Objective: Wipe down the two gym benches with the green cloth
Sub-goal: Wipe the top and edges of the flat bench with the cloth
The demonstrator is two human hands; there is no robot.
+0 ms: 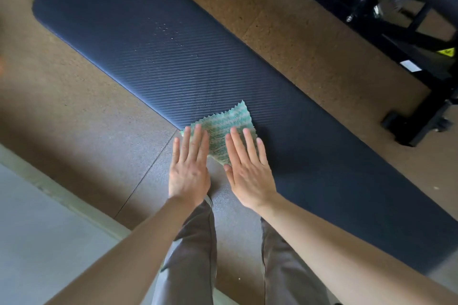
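A long dark blue padded gym bench (148, 39) runs diagonally from upper left to lower right, with ribbed texture and small droplets near its middle. The green cloth (224, 122) lies flat at the bench's near edge, one corner hanging over it. My left hand (189, 168) lies flat with straight fingers, its fingertips on the cloth's left part. Beside it my right hand (247, 168) presses flat on the cloth's right part, fingers straight.
A black metal frame of other gym equipment (401, 39) with a spring and a yellow label stands at the upper right. Brown speckled rubber flooring (62, 106) surrounds the bench. A pale ledge (49, 188) crosses the lower left. My grey trouser legs show below.
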